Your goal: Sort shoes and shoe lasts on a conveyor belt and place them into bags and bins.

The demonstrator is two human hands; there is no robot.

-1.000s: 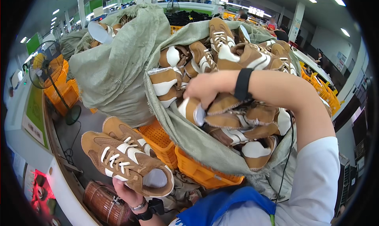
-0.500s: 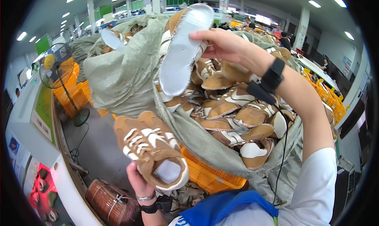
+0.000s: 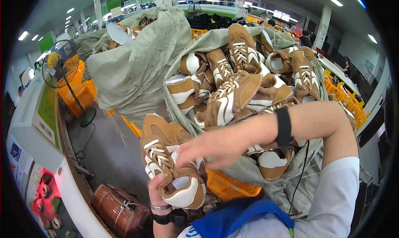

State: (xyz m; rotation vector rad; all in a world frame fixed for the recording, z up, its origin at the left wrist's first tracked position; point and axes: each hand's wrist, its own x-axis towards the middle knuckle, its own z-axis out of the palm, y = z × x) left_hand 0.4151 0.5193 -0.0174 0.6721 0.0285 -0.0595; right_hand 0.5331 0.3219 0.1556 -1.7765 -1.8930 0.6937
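At the lower middle, my left hand (image 3: 156, 190) is closed around a pair of brown-and-white lace-up shoe uppers (image 3: 157, 155), held side by side with toes pointing away. Pale lining shows inside the nearer one. My right hand (image 3: 214, 148), blurred by motion, reaches across from the right with its fingers stretched out. They overlap the pair in view; whether they touch it I cannot tell. Beyond my hands, a large grey-green woven sack (image 3: 178, 123) gapes wide, heaped with similar shoe uppers (image 3: 232, 94) lying at all angles.
A second woven sack (image 3: 133, 72) with shoe uppers stands at the back left. An orange crate (image 3: 232, 186) is below the near sack. To the left are a standing fan (image 3: 60, 67), a long counter (image 3: 37, 121) and a brown woven basket (image 3: 118, 209). A cable hangs beside my right arm.
My right hand has let go of the shoe upper it held up over the sack and swung down and left toward the pair. My left hand with the pair has shifted slightly right.
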